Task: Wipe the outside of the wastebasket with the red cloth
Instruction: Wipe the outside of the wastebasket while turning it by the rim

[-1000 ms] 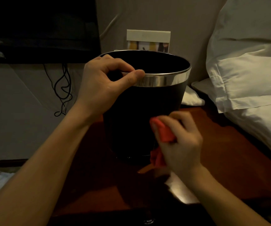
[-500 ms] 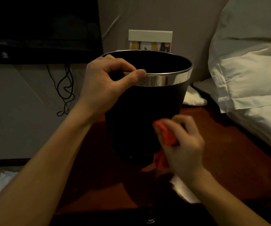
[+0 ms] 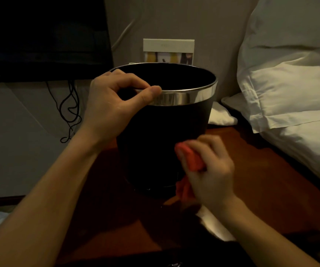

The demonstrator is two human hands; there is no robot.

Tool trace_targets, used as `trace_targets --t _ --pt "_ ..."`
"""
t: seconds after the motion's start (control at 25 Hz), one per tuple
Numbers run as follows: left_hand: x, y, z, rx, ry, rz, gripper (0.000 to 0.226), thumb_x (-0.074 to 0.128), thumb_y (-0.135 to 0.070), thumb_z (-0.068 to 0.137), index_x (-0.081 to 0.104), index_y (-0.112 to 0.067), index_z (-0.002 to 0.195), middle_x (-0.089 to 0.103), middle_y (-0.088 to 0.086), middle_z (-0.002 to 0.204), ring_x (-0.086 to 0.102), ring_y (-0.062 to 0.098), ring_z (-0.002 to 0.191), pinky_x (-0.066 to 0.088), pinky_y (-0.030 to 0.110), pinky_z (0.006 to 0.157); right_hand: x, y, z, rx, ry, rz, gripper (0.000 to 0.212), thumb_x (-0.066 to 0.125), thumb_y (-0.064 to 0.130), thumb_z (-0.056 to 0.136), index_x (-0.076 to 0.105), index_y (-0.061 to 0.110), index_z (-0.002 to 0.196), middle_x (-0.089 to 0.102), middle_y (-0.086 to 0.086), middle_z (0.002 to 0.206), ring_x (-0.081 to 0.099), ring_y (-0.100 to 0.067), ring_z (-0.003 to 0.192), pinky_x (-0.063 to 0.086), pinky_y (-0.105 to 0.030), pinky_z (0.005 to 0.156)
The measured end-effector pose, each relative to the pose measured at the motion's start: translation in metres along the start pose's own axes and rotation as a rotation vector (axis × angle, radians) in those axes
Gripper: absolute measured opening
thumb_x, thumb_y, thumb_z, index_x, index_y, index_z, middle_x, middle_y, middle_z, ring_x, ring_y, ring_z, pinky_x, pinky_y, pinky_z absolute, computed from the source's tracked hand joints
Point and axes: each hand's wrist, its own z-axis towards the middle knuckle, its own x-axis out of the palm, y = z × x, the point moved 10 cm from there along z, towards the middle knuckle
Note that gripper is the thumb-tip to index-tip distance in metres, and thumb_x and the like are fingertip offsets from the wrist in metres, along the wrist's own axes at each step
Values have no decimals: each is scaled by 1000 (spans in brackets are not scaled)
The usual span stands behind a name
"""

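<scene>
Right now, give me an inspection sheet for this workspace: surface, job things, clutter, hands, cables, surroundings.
Surface: dark reddish wooden table; the wastebasket stands on it.
Job things: black wastebasket with a silver rim, upright; red cloth against its lower right side.
Clutter: white paper on the table near the right wrist; card stand behind the wastebasket.
Hands: left hand grips the rim; right hand holds the cloth.
Cables: black cables hanging at the wall, left.
Surroundings: white pillows right; dark screen upper left.

It is a bedroom, maybe of a hotel: white pillows [image 3: 294,93] lie beside a dark wooden nightstand [image 3: 251,170], under a padded headboard [image 3: 203,20].
</scene>
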Motion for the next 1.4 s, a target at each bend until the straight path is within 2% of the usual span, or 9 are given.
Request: trace_targets --t 0.12,0.32,0.4,0.52,0.68,0.92,1.2,1.32,1.4 --pt "-1 -1 0 5 -6 -6 6 65 -43 83 64 -37 81 61 -13 80 54 2 81 42 23 75 -22 -2 30 34 -139 -15 21 74 14 89 72 -4 101 61 -15 101 50 -4 95 37 -6 86" --pt "-4 4 0 -11 -15 -47 7 67 -42 82 65 -36 79 61 -15 78 56 5 80 43 26 74 6 -17 -26 110 48 24 24 66 25 95 71 4 105 57 -3 107 52 -2 92 48 -20 74" --pt "-4 4 0 -12 -19 -50 7 67 -40 82 65 -34 79 61 -13 79 57 7 81 44 28 74 6 -16 -27 101 56 42 24 66 26 95 71 5 105 57 -2 106 52 -2 90 48 -19 72" --pt "-3 5 0 -24 -21 -49 9 68 -40 82 65 -32 78 62 -6 80 57 15 81 46 33 74 -16 -5 15 88 -89 28 20 72 17 92 72 -1 101 56 -3 102 49 -2 92 38 -5 82" --pt "-4 6 -1 -28 -32 -44 10 67 -40 82 65 -32 78 61 -8 79 57 15 82 46 36 74 -26 13 41 88 -242 32 18 73 10 89 72 -3 101 55 -5 101 49 -3 92 36 -3 86" --pt "-5 5 0 -32 -18 -27 11 67 -42 83 65 -32 78 61 -4 81 58 20 83 47 45 77 34 27 -32 -127 98 -71 19 69 19 94 77 3 101 64 -10 102 63 -22 85 48 -26 69" --pt "-5 7 0 -19 -12 -13 9 67 -39 84 65 -33 78 61 -7 81 58 15 81 46 38 74 -12 40 46 -45 -188 -7 23 73 20 91 76 0 102 64 -15 98 51 -5 94 37 -5 87" --pt "-6 8 0 -17 -22 -28 9 68 -41 83 65 -33 78 61 -8 80 58 13 80 46 34 73 2 46 34 -88 -114 -36 21 74 17 91 76 1 102 65 -16 101 52 -7 95 39 -7 86" --pt "-5 8 1 -13 -13 -27 9 67 -41 84 65 -33 79 61 -9 80 57 13 81 46 35 74 21 42 5 -126 3 -76 17 74 16 92 77 2 100 65 -13 101 60 -17 89 46 -17 77"
